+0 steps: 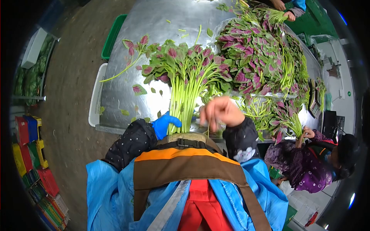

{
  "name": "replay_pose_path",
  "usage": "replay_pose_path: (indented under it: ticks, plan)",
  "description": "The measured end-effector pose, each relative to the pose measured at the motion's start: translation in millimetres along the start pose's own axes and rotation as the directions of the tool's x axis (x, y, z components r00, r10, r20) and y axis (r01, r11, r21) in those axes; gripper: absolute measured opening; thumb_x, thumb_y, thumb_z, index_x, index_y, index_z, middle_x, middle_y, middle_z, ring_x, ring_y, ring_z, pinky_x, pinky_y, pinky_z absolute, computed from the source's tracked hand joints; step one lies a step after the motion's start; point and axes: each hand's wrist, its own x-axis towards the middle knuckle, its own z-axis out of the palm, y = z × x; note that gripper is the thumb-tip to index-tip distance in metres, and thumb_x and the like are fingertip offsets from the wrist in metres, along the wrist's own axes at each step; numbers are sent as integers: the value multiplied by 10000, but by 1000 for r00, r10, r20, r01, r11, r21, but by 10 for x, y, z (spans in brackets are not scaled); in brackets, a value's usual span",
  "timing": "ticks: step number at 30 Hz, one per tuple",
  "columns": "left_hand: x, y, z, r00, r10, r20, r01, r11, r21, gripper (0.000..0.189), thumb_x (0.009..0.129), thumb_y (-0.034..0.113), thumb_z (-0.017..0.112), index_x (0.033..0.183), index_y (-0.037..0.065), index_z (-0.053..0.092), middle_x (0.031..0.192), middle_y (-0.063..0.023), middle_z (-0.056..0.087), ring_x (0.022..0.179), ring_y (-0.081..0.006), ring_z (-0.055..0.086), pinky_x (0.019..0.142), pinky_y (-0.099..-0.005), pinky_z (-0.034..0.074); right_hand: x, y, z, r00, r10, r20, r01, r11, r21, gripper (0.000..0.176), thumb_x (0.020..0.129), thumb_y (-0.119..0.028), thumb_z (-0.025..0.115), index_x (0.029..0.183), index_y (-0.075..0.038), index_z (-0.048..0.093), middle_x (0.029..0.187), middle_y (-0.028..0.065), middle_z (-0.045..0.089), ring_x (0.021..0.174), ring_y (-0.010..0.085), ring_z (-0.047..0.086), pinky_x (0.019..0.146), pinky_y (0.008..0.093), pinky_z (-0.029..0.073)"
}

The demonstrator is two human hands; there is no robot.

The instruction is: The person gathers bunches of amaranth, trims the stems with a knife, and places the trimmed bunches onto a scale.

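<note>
Leafy bunch, green with purple-marked leaves, lies at the near edge of the metal bench, stems toward the wearer. The blue-gloved left hand grips its lower stems. The bare right hand, blurred, hovers just beside it, fingers bent; whether it holds anything I cannot tell. A large heap of similar greens lies farther right.

Produce packing room, seemingly; metal table heaped with leafy greens; co-worker at edge; green crate alongside
</note>
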Motion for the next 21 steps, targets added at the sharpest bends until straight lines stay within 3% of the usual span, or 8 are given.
replay_pose_path:
  ticks: [6,9,11,13,17,19,20,21]
  plan:
    - [-26,17,84,1000,-15,-9,15,997,-71,805,621,-60,435,1406,-12,266,1336,-204,447,1282,-306,406,1058,-396,355,620,251,-657,754,-125,-644,-304,803,-512,395,773,-152,714,1107,3,573,640,62,600,533,99,550,496,248,436]
    - [-43,45,117,1000,-21,-17,20,997,-69,794,621,-54,429,1399,-17,280,1317,-207,465,1275,-310,412,1058,-388,356,671,541,-851,780,-276,-561,-388,490,-781,219,735,-211,744,844,-32,682,580,57,568,511,147,543,530,329,440]
    - [-36,17,66,1000,-24,-18,23,997,-77,778,621,-46,432,1388,-23,303,1300,-208,482,1260,-316,428,1057,-380,357,563,290,-597,849,-17,-527,-372,690,-621,134,801,-151,696,816,-19,677,624,31,611,521,87,537,499,254,431]
    - [-54,49,51,991,-41,-126,52,995,89,764,619,-34,439,1374,-30,327,1298,-215,484,1242,-323,445,1058,-379,355,347,45,-327,961,269,-65,-272,872,-407,99,844,-87,648,898,-5,655,710,11,625,545,64,551,496,208,436]
    - [6,-40,-80,1000,-3,21,5,993,-116,814,617,-64,474,1404,-2,276,1400,-184,379,1285,-340,392,1052,-461,351,-112,-133,-186,839,396,373,-290,905,-311,163,824,-87,678,952,2,630,814,21,644,603,67,573,567,215,460]
    - [26,-94,-107,999,32,11,-30,991,-132,770,610,-35,473,1367,-28,335,1327,-207,454,1224,-328,457,1036,-418,375,-258,-117,-427,880,475,-25,-459,834,-306,166,806,-58,677,961,-11,638,802,20,641,650,82,593,583,227,460]
    - [36,-103,-105,999,51,8,-49,989,-138,751,606,-21,472,1349,-41,364,1290,-219,492,1194,-322,489,1028,-397,386,-239,66,-554,918,225,-326,-388,682,-620,183,776,-29,675,958,-30,655,796,26,643,679,95,606,598,243,471]
    - [41,-86,-86,999,48,7,-47,990,-134,754,606,-19,478,1350,-39,362,1288,-217,493,1194,-321,490,1025,-398,390,-291,221,-671,913,-186,-362,-386,-111,-916,246,748,-9,675,991,-40,658,826,24,648,691,93,611,604,254,474]
